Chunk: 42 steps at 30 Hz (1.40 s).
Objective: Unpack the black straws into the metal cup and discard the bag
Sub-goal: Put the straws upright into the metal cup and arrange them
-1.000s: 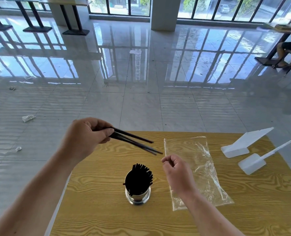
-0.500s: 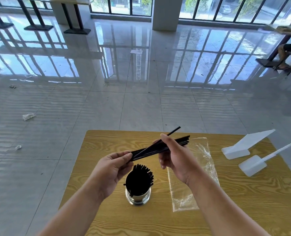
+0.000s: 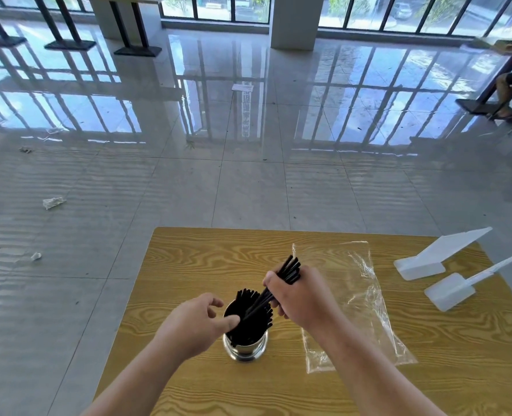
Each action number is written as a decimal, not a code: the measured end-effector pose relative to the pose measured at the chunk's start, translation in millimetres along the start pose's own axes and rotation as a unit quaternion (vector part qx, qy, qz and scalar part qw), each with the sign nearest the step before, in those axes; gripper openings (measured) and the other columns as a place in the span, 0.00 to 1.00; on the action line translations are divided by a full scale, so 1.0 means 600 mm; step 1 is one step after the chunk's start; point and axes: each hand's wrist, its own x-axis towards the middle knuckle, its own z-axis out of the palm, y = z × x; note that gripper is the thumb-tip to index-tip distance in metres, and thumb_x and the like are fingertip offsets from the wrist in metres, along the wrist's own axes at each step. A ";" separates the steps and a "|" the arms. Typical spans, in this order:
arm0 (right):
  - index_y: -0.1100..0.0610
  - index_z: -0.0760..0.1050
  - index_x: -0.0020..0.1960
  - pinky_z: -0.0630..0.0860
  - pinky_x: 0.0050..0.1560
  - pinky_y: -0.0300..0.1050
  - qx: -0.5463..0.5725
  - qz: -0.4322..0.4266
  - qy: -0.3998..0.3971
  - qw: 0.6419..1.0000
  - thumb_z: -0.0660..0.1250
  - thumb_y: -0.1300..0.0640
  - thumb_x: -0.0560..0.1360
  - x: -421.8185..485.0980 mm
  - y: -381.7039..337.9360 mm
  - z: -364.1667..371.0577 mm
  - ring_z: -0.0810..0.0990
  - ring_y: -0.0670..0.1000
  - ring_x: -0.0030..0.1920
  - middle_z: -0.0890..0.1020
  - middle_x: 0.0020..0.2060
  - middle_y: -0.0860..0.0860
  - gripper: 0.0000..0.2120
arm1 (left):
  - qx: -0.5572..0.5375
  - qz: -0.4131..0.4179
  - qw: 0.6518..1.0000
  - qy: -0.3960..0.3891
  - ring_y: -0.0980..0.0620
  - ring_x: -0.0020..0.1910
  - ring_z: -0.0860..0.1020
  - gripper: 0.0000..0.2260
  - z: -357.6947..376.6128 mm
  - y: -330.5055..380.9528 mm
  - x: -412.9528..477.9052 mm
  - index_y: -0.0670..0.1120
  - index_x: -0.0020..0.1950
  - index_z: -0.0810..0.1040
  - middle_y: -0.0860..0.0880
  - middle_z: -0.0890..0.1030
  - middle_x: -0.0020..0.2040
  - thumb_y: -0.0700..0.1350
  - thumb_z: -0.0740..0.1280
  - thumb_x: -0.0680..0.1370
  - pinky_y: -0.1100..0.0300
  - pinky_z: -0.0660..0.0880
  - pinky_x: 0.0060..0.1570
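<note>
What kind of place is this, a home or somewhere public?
Probably a canteen or café hall: wide glossy tiled floor, tall windows along the far wall, other tables, and a cup of straws here.

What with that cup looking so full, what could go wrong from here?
The right hand holds thin black straws slanted into the crowded shiny metal cup; they may jam or spill out. The left hand is beside the rim, not gripping it, so the cup could tip.
</note>
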 end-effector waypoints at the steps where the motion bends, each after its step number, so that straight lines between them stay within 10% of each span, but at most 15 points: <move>1: 0.57 0.81 0.42 0.76 0.33 0.49 -0.012 -0.003 -0.003 1.000 0.66 0.46 0.80 -0.001 0.009 0.011 0.78 0.49 0.29 0.84 0.33 0.58 0.17 | 0.024 0.009 1.000 -0.010 0.62 0.49 0.79 0.28 0.008 0.001 -0.002 0.65 0.63 0.73 0.65 0.77 0.57 0.73 0.71 0.66 0.65 0.73 0.39; 5: 0.49 0.81 0.47 0.79 0.36 0.44 -0.109 -0.009 -0.048 0.993 0.68 0.42 0.79 -0.004 0.046 0.047 0.79 0.41 0.33 0.84 0.35 0.48 0.12 | 0.101 0.088 0.991 0.025 0.61 0.50 0.77 0.33 0.049 0.007 -0.007 0.63 0.69 0.71 0.67 0.70 0.62 0.67 0.75 0.67 0.67 0.71 0.43; 14: 0.38 0.76 0.61 0.80 0.34 0.45 -0.150 -0.006 -0.024 0.988 0.66 0.35 0.76 -0.008 0.088 0.034 0.77 0.42 0.31 0.81 0.35 0.45 0.16 | 0.171 0.187 0.966 0.048 0.56 0.51 0.80 0.10 0.073 0.002 -0.002 0.57 0.57 0.81 0.59 0.80 0.55 0.52 0.71 0.77 0.63 0.75 0.50; 32: 0.42 0.79 0.51 0.74 0.30 0.39 -0.130 -0.050 0.043 0.989 0.66 0.46 0.80 -0.012 0.078 0.026 0.74 0.42 0.28 0.80 0.34 0.38 0.03 | 0.216 0.232 0.943 0.100 0.57 0.49 0.82 0.09 -0.013 0.068 -0.005 0.53 0.55 0.87 0.57 0.85 0.52 0.44 0.67 0.81 0.62 0.79 0.51; 42: 0.45 0.80 0.46 0.71 0.29 0.38 -0.117 -0.056 0.064 0.989 0.67 0.51 0.82 -0.016 0.064 0.018 0.73 0.43 0.28 0.78 0.30 0.37 0.07 | 0.132 0.172 0.966 0.144 0.65 0.39 0.79 0.04 -0.138 0.091 -0.031 0.60 0.41 0.86 0.64 0.82 0.38 0.50 0.76 0.74 0.68 0.70 0.36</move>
